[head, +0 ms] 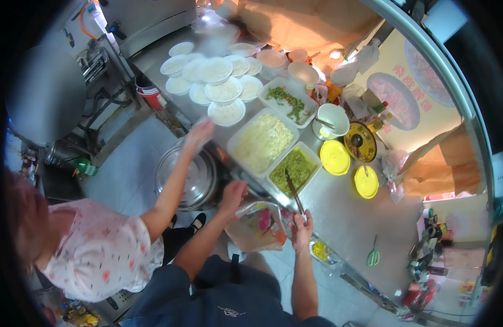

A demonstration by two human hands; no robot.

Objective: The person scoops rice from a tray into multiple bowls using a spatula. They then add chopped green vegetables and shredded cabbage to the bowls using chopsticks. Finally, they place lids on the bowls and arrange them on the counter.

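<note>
Low over the steel counter's front edge, my right hand (302, 229) grips a pair of dark chopsticks (293, 190). Their tips rest in chopped green vegetables (291, 168), inside a white rectangular tub (315, 173). My left hand (234, 196) is raised beside the counter edge with its fingers curled; whether it holds anything is unclear. Just below it is a clear plastic bag (245, 239) with colourful wrappers. Behind the green tub stands a larger tub (232, 148) of pale shredded food (270, 137). Another tub (261, 95) holds green pieces with red bits (286, 101).
At left, a co-worker's hand (200, 133) reaches toward several white bowls (226, 112) of pale food, some steaming. A lidded metal pot (190, 175) stands below that arm. Yellow lids (334, 157), a white bowl (333, 118) and green-handled scissors (373, 257) lie on the counter (341, 216).
</note>
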